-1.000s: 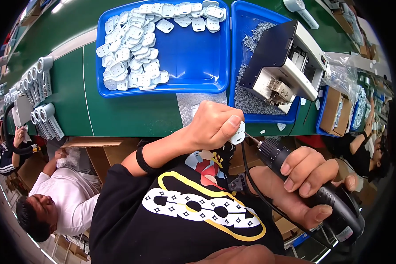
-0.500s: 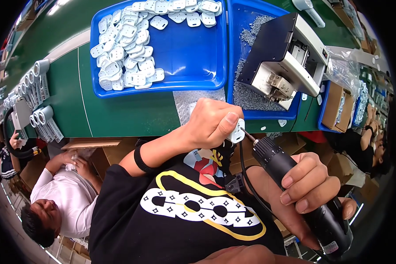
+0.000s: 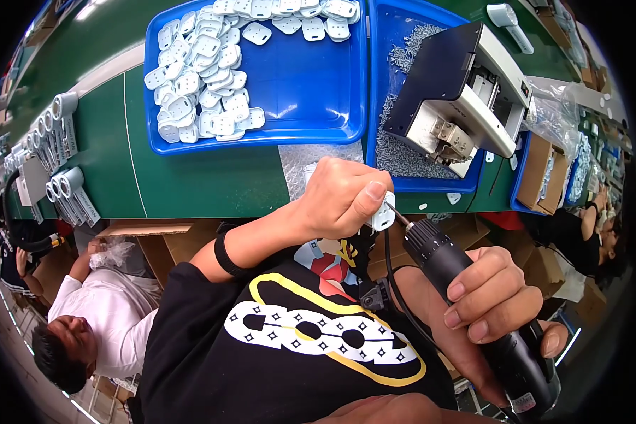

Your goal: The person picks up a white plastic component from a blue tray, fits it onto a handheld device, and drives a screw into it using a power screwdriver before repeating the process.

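Note:
My left hand (image 3: 348,198) is closed around a white plastic part, and its flat end plate (image 3: 383,214) sticks out past the thumb. The rest of that part is mostly covered by the fingers. In my right hand (image 3: 498,300) is a black electric screwdriver (image 3: 437,247), tilted up and to the left. Its thin bit meets the face of the white plate. Whether a screw sits at the bit's tip is too small to tell.
Beyond my hands, a blue tray (image 3: 297,134) holds many white plates (image 3: 208,71). Right of it, another blue tray (image 3: 415,182) holds loose screws (image 3: 410,152) and a screw feeder (image 3: 466,92). White handheld units (image 3: 71,187) stand at left. A co-worker in white (image 3: 113,318) sits left.
The screwdriver and my right hand have shifted slightly left. My left hand stays nearly where it was. The co-worker at left has moved their hands.

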`<act>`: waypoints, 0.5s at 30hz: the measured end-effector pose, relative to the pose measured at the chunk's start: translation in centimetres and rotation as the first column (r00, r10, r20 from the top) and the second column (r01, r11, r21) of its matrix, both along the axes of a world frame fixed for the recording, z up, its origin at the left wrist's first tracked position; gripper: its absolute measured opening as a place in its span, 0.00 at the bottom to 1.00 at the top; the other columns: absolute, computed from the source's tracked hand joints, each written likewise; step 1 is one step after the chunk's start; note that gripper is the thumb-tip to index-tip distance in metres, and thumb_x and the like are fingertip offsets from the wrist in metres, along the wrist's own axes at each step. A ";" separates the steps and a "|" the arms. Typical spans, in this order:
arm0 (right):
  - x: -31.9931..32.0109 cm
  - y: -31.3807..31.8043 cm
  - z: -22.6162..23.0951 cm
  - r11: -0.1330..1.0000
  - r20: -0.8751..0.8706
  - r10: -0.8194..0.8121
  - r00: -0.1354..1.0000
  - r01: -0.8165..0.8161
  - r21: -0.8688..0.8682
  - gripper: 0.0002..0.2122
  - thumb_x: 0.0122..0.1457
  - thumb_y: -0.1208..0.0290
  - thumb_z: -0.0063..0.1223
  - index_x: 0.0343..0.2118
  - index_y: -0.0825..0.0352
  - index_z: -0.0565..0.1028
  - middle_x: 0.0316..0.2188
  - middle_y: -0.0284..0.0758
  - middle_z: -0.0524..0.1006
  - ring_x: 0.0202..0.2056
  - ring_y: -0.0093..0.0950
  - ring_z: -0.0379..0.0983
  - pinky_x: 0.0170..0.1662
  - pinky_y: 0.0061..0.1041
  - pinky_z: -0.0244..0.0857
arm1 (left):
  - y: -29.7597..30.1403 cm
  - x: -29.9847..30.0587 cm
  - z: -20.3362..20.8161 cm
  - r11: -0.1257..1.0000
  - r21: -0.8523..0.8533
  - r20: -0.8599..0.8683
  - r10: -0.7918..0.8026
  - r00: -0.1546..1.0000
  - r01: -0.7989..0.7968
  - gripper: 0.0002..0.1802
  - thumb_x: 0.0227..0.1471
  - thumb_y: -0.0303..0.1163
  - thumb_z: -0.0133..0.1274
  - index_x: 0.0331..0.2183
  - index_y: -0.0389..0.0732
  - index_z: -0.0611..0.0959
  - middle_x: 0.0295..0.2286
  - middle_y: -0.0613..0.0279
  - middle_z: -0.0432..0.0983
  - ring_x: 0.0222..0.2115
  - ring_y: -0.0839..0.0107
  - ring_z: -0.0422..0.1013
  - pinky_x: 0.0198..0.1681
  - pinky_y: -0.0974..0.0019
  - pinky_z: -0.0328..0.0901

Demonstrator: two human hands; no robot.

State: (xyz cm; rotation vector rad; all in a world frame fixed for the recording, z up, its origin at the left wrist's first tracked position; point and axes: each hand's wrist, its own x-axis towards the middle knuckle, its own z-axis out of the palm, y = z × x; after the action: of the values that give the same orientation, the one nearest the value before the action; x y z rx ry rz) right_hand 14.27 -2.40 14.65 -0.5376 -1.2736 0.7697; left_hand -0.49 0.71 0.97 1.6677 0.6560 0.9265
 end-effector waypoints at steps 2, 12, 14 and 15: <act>-0.3 -0.2 0.0 0.999 -0.032 -0.048 0.998 0.048 0.007 0.31 0.57 0.37 0.52 0.52 0.59 0.66 0.25 0.29 0.69 0.18 0.21 0.66 0.27 0.23 0.64 | 0.1 0.0 0.0 1.000 0.003 -0.016 0.002 1.000 -0.002 0.30 0.67 0.41 0.29 0.23 0.35 0.78 0.18 0.54 0.73 0.18 0.57 0.73 0.22 0.61 0.66; -0.5 -0.1 0.1 0.999 -0.021 -0.053 0.998 0.053 0.006 0.31 0.57 0.36 0.50 0.52 0.59 0.66 0.25 0.29 0.69 0.19 0.21 0.66 0.28 0.23 0.63 | -0.3 1.1 0.1 0.991 -0.004 0.059 0.136 0.989 -0.136 0.26 0.65 0.43 0.35 0.18 0.41 0.70 0.13 0.58 0.64 0.14 0.54 0.66 0.17 0.55 0.57; -0.5 0.0 0.0 0.998 -0.020 -0.060 0.998 0.060 0.009 0.31 0.57 0.36 0.50 0.52 0.59 0.66 0.25 0.29 0.69 0.19 0.21 0.66 0.28 0.24 0.63 | -0.3 1.0 0.0 0.991 -0.006 0.055 0.133 0.990 -0.133 0.25 0.65 0.43 0.36 0.18 0.41 0.69 0.13 0.58 0.64 0.14 0.53 0.66 0.17 0.55 0.57; -0.5 0.0 0.0 0.998 -0.019 -0.065 0.998 0.065 0.010 0.31 0.57 0.36 0.50 0.52 0.59 0.65 0.25 0.29 0.69 0.19 0.21 0.66 0.28 0.24 0.63 | -0.2 1.0 0.0 0.991 -0.008 0.053 0.131 0.990 -0.131 0.25 0.65 0.43 0.36 0.18 0.41 0.69 0.13 0.58 0.64 0.14 0.53 0.66 0.17 0.54 0.57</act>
State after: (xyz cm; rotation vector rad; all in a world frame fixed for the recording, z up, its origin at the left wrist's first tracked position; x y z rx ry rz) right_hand 13.75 -2.41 14.63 -0.5592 -1.2366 0.7117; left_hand 0.52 0.48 1.02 1.6052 0.7375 1.0586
